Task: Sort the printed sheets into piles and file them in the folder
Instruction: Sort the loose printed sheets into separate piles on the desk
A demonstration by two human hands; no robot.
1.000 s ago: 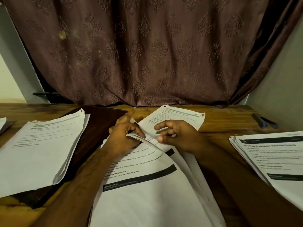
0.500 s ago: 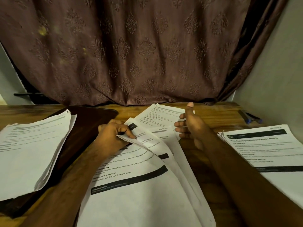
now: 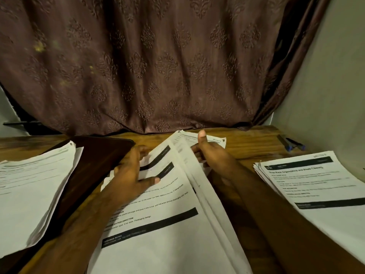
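A central stack of printed sheets (image 3: 158, 224) is spread across the near edge of the wooden table (image 3: 246, 143), fanned along its right side. The left hand (image 3: 130, 171) is laid flat on the upper part of this stack, fingers spread and straight, thumb stretched across a black header bar. Just beyond, the stack's far right edge is gripped by the right hand (image 3: 209, 153), thumb raised on top and fingers curled beneath the paper. A second pile (image 3: 316, 184) is seen to the right, well apart. To the left, a third pile (image 3: 33, 190) is rested on the dark brown folder (image 3: 98, 155). Farther back, a blue pen (image 3: 292, 145) is lain near the wall, and a patterned brown curtain (image 3: 158, 66) is hung behind.
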